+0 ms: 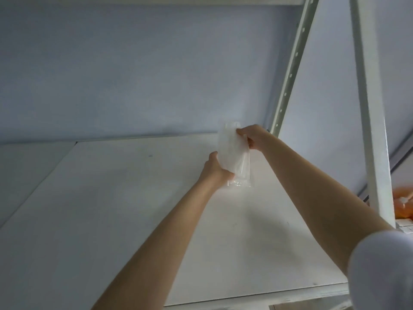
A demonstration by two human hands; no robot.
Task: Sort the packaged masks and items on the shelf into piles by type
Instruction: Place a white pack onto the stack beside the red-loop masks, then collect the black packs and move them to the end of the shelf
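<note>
Both hands are on one mask pack [232,153]. The left hand [215,167] is wrapped around its low end, thumb on the near side. The right hand [251,136] pinches its top right edge with closed fingers. The pack is held up between them, tilted, just above the far right part of the shelf [111,209].

The pack looks light and thin. It is a white mask in clear plastic, so I think it will bend and crinkle, and the plastic may slip. Holding it by two ends, as now, seems best. A flat loose bit of plastic hangs below the left hand.

Under the arms the shelf is bare and white. I see no piles near the hands. A white post [290,70] with holes stands just past the right hand. Far off to the right is something orange [402,204], too blurry to tell.
</note>
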